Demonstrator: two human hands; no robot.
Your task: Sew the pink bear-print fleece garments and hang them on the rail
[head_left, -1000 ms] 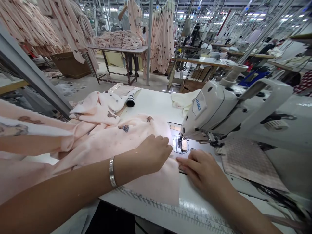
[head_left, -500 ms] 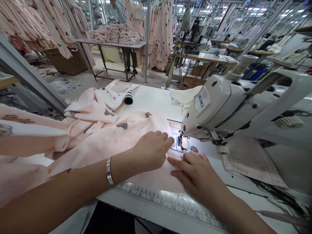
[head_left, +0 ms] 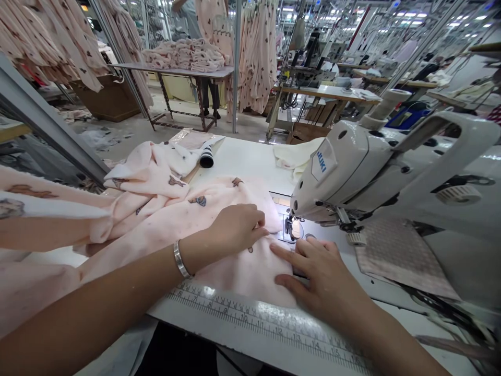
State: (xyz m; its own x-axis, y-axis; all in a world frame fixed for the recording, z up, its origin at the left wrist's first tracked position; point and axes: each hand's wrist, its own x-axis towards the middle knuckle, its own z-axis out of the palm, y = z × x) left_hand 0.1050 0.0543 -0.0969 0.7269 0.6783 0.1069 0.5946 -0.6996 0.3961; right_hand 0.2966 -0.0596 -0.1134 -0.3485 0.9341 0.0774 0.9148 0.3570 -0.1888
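- We note a white sewing table (head_left: 242,156) carrying a Juki sewing machine (head_left: 340,172).
- Pink printed fabric (head_left: 242,271) lies just beside the presser foot (head_left: 288,227).
- Our left hand (head_left: 235,227) curls on the fabric, apparently pinching it.
- Our right hand (head_left: 317,277) lies open, pressing it flat.

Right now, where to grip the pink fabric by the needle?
Pinch the pink fabric at its near edge, from the front, beside the right hand: it lies flat there along the ruler, while further left it bunches in folds.
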